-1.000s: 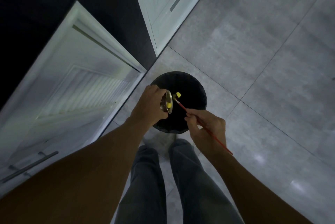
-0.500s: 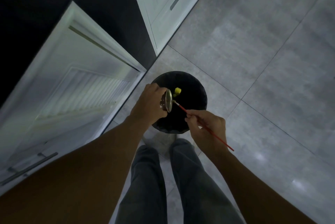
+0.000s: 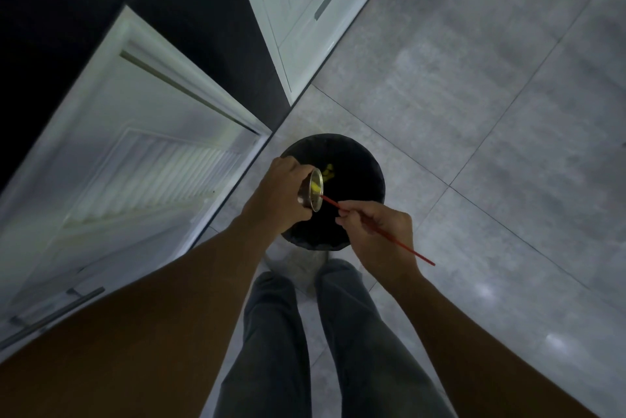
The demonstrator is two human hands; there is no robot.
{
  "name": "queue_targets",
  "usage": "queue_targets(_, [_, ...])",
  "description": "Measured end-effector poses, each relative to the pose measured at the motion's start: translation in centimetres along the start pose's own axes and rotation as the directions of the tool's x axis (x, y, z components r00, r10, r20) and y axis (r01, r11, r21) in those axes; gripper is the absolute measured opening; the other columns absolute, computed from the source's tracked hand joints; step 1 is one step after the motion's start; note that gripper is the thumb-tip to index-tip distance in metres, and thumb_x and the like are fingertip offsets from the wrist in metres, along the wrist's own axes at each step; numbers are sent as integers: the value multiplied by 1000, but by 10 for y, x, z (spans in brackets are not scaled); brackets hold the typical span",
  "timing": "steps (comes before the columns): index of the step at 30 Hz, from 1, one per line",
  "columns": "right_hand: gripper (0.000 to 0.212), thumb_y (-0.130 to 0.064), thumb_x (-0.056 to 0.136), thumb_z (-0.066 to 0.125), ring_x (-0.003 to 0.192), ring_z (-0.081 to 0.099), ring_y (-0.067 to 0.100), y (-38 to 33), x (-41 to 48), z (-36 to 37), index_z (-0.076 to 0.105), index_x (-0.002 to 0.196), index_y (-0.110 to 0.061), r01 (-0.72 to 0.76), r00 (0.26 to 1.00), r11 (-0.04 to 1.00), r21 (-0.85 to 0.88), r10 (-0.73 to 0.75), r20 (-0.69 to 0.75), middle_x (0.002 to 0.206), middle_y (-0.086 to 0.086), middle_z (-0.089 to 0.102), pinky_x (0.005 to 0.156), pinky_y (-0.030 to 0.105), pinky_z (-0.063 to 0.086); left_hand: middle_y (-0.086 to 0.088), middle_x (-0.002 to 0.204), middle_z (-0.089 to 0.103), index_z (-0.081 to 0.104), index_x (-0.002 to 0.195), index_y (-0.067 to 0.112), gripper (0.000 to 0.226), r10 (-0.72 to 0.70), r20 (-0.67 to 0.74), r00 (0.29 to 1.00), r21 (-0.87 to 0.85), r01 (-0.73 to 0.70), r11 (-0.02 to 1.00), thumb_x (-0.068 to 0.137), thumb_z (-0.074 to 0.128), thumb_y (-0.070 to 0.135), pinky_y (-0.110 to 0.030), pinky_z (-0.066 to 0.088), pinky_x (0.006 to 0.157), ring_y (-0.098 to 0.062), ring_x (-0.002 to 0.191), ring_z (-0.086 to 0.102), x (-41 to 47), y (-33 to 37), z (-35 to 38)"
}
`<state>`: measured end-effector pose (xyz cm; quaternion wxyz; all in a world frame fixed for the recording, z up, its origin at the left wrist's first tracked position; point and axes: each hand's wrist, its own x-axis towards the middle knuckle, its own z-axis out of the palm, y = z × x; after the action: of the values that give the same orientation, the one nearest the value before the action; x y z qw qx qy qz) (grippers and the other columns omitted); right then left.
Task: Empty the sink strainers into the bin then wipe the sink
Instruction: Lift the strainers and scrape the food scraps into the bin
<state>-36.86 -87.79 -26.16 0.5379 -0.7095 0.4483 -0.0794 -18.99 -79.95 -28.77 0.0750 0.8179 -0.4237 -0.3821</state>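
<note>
From the head camera, looking straight down, a person stood over a round black bin (image 3: 359, 153) that sat on a floor of large grey tiles (image 3: 474, 95), just ahead of the person's legs in dark grey trousers (image 3: 271, 333). The left hand (image 3: 279, 195) was held over the near left part of the bin's mouth, its fingers curled round the outside of a small metal sink strainer (image 3: 312, 194), which it gripped tipped on its side with the open rim facing right. A yellow scrap (image 3: 317, 185) lay inside the strainer against its rim, and more yellow scraps (image 3: 328, 171) showed just beyond it, inside the dark of the bin. The right hand (image 3: 376, 231) hovered over the bin's near right edge and pinched a thin red stick (image 3: 408, 249) between thumb and fingertips, the other fingers folded under. The stick's far tip reached the strainer's rim and poked into the bowl, while its near end stuck out past the wrist to the right. On the left an open white cabinet door (image 3: 135, 146) with a ribbed panel stood beside the bin, a dark bar handle (image 3: 54, 311) low on it. Farther off, white drawer fronts (image 3: 298, 28) with long grey recessed grips rose at the top, with a dark gap between them and the door.
</note>
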Motion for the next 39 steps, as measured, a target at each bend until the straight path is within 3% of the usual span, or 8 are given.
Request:
queue_targets(4, [17, -7, 91, 68, 70, 72, 10, 8, -6, -1, 77, 99, -19, 66, 995, 997, -48, -69, -66, 81, -11, 75, 68, 24, 62, -7, 137, 47, 46, 142, 17, 80, -13, 5, 1000, 23, 13, 1000, 73, 85, 29, -32, 42, 102, -25, 128, 41, 0, 1, 2])
queue_targets(9, [16, -7, 92, 66, 76, 74, 8, 11, -5, 5, 77, 99, -17, 93, 995, 996, -18, -92, 31, 85, -7, 76, 74, 27, 62, -6, 137, 45, 44, 145, 18, 84, -30, 12, 999, -8, 30, 1000, 73, 85, 27, -31, 40, 104, -23, 129, 38, 0, 1, 7])
queue_targets(16, [24, -11, 91, 67, 65, 70, 5, 17, -7, -7, 74, 94, -33, -87, 991, 996, 13, 88, -102, 76, -17, 73, 64, 17, 60, -7, 136, 48, 47, 142, 16, 84, -50, -2, 999, -58, 50, 997, 69, 87, 25, -33, 44, 103, -24, 129, 43, -6, -4, 6])
queue_targets(21, [16, -10, 90, 69, 77, 73, 3, 13, -11, -11, 78, 97, -21, 18, 993, 999, -26, -21, -114, 89, -12, 76, 75, 23, 62, -7, 138, 51, 44, 141, 15, 84, -92, -9, 996, -138, 90, 986, 70, 87, 21, -34, 46, 105, -24, 130, 47, -13, -1, 3])
queue_targets(26, [16, -14, 91, 66, 77, 72, 2, -1, -14, -6, 76, 99, -23, 216, 975, 976, -30, -217, -54, 88, -16, 75, 73, 18, 59, -6, 138, 52, 42, 142, 17, 82, -103, -23, 994, -172, 97, 980, 72, 86, 22, -40, 49, 106, -24, 129, 49, -18, 7, 2])
queue_targets(31, [23, -14, 90, 60, 76, 66, -4, -10, -15, 0, 65, 104, -32, 169, 985, 978, -122, -171, -8, 71, -38, 60, 70, 2, 50, -4, 136, 53, 43, 139, 18, 80, -92, -27, 995, -218, 84, 972, 72, 86, 24, -38, 49, 104, -22, 127, 50, -23, 10, -1])
queue_targets(36, [17, -21, 90, 62, 80, 70, -1, -24, -27, -16, 72, 100, -30, 193, 977, 977, -95, -200, -73, 88, -18, 72, 75, 20, 61, -4, 145, 48, 34, 148, 23, 93, -120, -17, 993, -250, 112, 962, 72, 86, 23, -45, 47, 108, -25, 135, 46, -40, 16, -17])
queue_targets(39, [21, -16, 92, 64, 91, 71, 0, -46, -34, -29, 72, 104, -32, 212, 971, 976, -53, -217, -103, 97, -23, 72, 81, 24, 61, -2, 150, 44, 27, 153, 29, 100, -146, -25, 989, -288, 133, 948, 72, 86, 24, -47, 44, 111, -25, 139, 42, -58, 26, -39])
